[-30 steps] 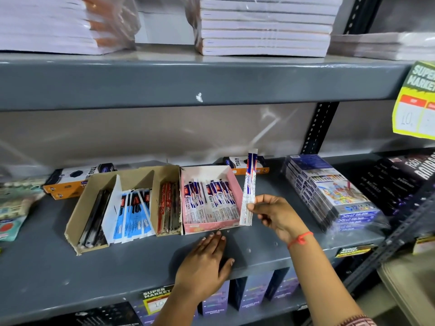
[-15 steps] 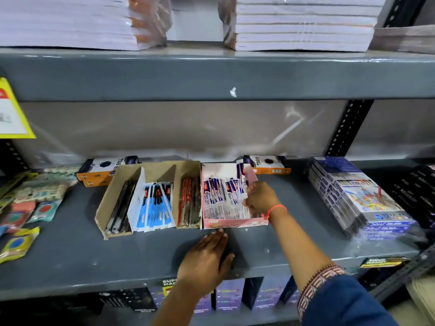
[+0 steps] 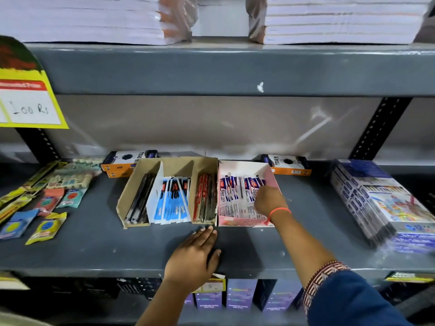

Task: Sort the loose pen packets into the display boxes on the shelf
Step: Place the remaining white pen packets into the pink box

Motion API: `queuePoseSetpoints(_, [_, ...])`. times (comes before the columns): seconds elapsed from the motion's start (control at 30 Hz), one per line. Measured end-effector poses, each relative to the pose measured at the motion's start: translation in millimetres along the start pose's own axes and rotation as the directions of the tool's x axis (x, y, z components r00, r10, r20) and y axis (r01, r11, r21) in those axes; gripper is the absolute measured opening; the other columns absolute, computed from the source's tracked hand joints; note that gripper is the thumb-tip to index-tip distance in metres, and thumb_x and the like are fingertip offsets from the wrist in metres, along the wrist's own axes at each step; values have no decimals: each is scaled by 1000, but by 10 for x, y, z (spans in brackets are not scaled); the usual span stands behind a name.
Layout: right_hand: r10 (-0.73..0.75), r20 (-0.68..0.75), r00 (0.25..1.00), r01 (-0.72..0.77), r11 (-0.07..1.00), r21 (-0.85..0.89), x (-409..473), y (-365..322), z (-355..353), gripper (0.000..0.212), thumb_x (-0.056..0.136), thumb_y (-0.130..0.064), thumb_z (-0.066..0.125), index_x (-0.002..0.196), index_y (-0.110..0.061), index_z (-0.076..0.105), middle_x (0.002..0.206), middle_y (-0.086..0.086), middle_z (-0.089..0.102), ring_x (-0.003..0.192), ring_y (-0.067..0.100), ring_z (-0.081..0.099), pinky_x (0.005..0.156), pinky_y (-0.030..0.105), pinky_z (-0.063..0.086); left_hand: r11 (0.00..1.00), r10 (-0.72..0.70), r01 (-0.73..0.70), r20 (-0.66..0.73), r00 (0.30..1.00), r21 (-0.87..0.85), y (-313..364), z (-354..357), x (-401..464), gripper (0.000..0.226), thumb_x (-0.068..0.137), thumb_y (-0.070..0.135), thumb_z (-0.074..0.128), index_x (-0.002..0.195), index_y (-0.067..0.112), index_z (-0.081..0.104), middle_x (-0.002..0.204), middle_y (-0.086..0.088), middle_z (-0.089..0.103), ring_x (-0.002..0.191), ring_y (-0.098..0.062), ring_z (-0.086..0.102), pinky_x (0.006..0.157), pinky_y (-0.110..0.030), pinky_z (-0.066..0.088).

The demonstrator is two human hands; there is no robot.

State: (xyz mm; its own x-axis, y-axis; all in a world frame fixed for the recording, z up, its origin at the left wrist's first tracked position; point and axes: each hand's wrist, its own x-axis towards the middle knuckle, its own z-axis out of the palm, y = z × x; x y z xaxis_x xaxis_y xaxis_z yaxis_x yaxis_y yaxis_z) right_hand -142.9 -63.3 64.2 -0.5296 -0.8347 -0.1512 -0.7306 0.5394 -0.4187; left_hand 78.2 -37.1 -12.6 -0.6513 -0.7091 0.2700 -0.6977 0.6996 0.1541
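Note:
A pink display box (image 3: 244, 223) stands on the grey shelf (image 3: 94, 250), filled with white, blue and red pen packets (image 3: 229, 192). My right hand (image 3: 269, 200) reaches into its right side, fingers curled down on a pen packet among the others; the fingertips are hidden. To its left, touching it, is a brown cardboard box (image 3: 130, 187) with three compartments: black pens (image 3: 141, 196), blue packets (image 3: 173, 201), red pens (image 3: 204, 196). My left hand (image 3: 195, 255) lies flat on the shelf in front of the boxes, fingers apart, holding nothing.
Two orange boxes (image 3: 121, 162) (image 3: 288, 165) lie behind the display boxes. A wrapped stack of colour-pencil packs (image 3: 381, 203) sits at the right. Loose small stationery packets (image 3: 47, 228) lie at the left. Notebook stacks (image 3: 341, 20) fill the upper shelf; a yellow price tag (image 3: 26, 102) hangs at left.
My right hand carried the upright pen packet from beside the pink box into it and moved lower over the packets. The view shifted left. The left hand stayed flat.

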Motion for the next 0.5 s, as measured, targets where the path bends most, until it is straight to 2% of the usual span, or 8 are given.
queuePoseSetpoints(0.03, [-19, -15, 1000, 19, 1000, -4, -1, -38, 17, 30, 87, -8, 47, 113, 0, 60, 117, 21, 64, 110, 33, 61, 88, 35, 49, 1000, -1, 1, -23, 1000, 19, 14, -15, 6, 41, 79, 38, 60, 112, 15, 65, 115, 0, 67, 106, -15, 61, 86, -32, 49])
queuePoseSetpoints(0.1, [-87, -32, 996, 87, 996, -17, -23, -122, 84, 27, 85, -3, 46, 109, 1, 58, 113, 21, 66, 106, 33, 64, 84, 34, 51, 999, 10, -8, -66, 998, 35, 28, -14, 5, 40, 75, 37, 69, 109, 16, 67, 111, 1, 69, 103, -15, 63, 82, -32, 51])
queuePoseSetpoints(0.2, [-125, 48, 991, 126, 992, -19, -38, -223, 196, 27, 85, -6, 53, 111, 1, 57, 114, 20, 65, 107, 33, 62, 87, 35, 51, 998, 32, -27, -82, 996, 61, 24, -16, -3, 42, 71, 36, 73, 108, 15, 68, 111, 1, 69, 102, -14, 63, 81, -32, 51])
queuePoseSetpoints(0.3, [-100, 115, 988, 102, 995, -16, -44, -243, 230, 28, 87, -6, 52, 113, 1, 56, 119, 19, 63, 110, 32, 61, 89, 32, 49, 998, 37, -33, -78, 996, 58, 33, -34, -2, 46, 68, 36, 77, 108, 16, 68, 111, 1, 69, 102, -14, 63, 82, -31, 51])
queuePoseSetpoints(0.5, [-83, 90, 992, 82, 996, 18, -54, -256, 175, 33, 86, 2, 41, 118, 4, 51, 123, 22, 59, 114, 35, 57, 92, 36, 48, 997, 55, -50, -86, 995, 60, 27, -27, 0, 45, 69, 38, 74, 109, 16, 67, 111, 2, 69, 103, -13, 63, 84, -29, 50])
